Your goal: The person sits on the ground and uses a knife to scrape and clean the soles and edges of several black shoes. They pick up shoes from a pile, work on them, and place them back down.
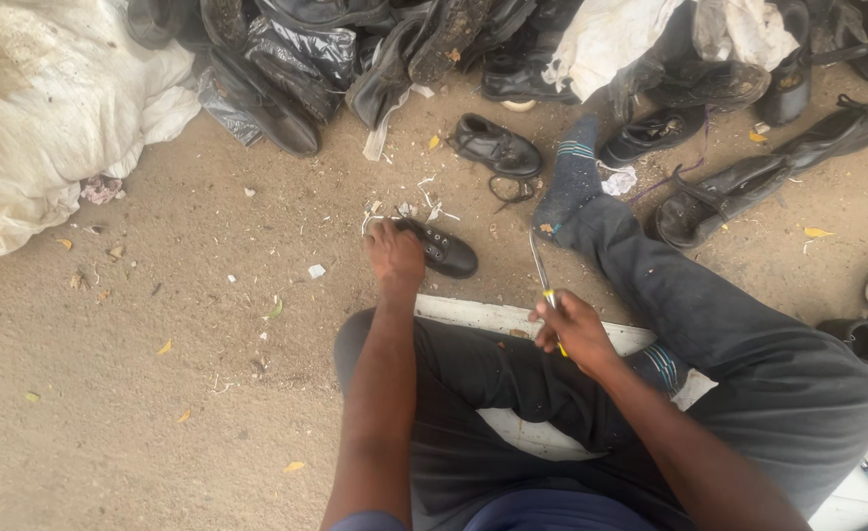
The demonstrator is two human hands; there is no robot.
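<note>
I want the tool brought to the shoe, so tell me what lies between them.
Nothing visible. The left hand rests on the shoe; the right hand holds the tool, with only bare ground between tip and shoe.

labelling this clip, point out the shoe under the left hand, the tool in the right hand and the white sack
shoe (449,253), head view, laced toe
tool (538,258), head view, metal shaft
white sack (41,118), head view, middle

black shoe heel under left hand, white sack cropped by frame edge
</note>
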